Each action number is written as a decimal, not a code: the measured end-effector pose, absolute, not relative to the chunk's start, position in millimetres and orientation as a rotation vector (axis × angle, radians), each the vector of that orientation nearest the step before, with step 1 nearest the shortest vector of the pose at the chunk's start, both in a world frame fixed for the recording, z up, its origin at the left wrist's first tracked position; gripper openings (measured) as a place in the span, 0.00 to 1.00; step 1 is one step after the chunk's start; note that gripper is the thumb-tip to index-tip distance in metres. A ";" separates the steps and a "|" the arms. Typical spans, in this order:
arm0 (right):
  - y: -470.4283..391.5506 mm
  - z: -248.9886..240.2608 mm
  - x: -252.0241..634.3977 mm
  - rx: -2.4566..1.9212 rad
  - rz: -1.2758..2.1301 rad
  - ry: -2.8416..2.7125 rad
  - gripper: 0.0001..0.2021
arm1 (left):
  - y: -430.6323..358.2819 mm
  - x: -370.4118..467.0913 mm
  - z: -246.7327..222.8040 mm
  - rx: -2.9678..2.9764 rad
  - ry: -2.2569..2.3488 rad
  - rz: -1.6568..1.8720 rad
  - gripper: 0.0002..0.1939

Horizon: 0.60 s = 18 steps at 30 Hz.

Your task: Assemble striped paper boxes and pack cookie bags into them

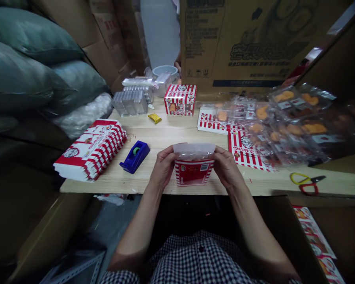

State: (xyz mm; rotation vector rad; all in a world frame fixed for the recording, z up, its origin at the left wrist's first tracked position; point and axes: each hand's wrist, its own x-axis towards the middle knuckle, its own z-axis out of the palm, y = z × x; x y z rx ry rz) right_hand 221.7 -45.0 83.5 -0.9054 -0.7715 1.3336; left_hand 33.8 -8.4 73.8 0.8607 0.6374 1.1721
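Observation:
A red-and-white striped snack box (193, 172) stands near the table's front edge, its white top flap (193, 149) raised toward me. Clear plastic shows inside the opening under the flap. My left hand (163, 165) pinches the box's upper left corner, fingers closed. At the upper right corner my right hand (227, 165) grips it the same way, thumb in front. A finished-looking striped box (180, 100) sits farther back. Left of my hands lies a blue tape dispenser (135, 156) with a green core.
Flat striped cartons (91, 149) are stacked at the left. Clear-bagged snacks (284, 134) pile at the right over flat cartons, with scissors (306, 181) in front. Clear trays (131, 100) and a yellow packet (154, 118) lie behind. A large cardboard box (239, 47) blocks the back; another person's hand (178, 63) shows beside it.

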 end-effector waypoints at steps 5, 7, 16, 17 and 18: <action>-55.4 87.0 218.9 -0.939 1.409 -0.671 0.16 | -21.4 40.0 73.6 0.767 0.676 1.125 0.20; -72.0 80.4 217.2 -0.970 1.509 -0.604 0.18 | -38.0 35.6 66.6 0.682 0.716 1.063 0.22; -128.8 -4.3 202.5 -1.101 1.801 -0.505 0.11 | -102.2 3.3 -5.4 0.350 0.797 0.844 0.15; -130.3 -9.1 200.9 -1.108 1.806 -0.503 0.11 | -104.8 1.3 -8.8 0.350 0.786 0.840 0.16; -131.4 -12.2 199.4 -1.114 1.808 -0.496 0.12 | -106.6 -0.3 -10.7 0.351 0.794 0.838 0.18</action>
